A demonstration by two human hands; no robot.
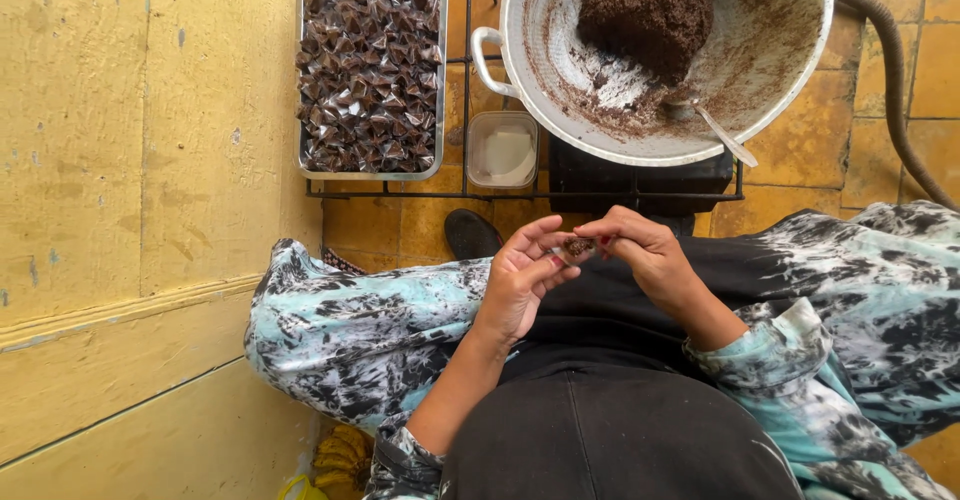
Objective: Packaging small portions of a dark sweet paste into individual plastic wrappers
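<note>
Brown paste lump (577, 247) sits on a small clear wrapper, pinched between the fingertips of my left hand (522, 282) and right hand (648, 256), both hands together over my lap. Ahead, on a black wire rack (470, 196), a large white pot (800, 80) holds a dark brown mass and a spoon (722, 136). Left of it, a metal tray (300, 90) is full of wrapped pieces; a small square container (503, 150) stands between.

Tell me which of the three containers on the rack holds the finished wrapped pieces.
The rectangular metal tray at far left, packed with small dark folded wraps. The big round pot holds loose brown mix and a spoon; the small square tub between them holds something pale.
</note>
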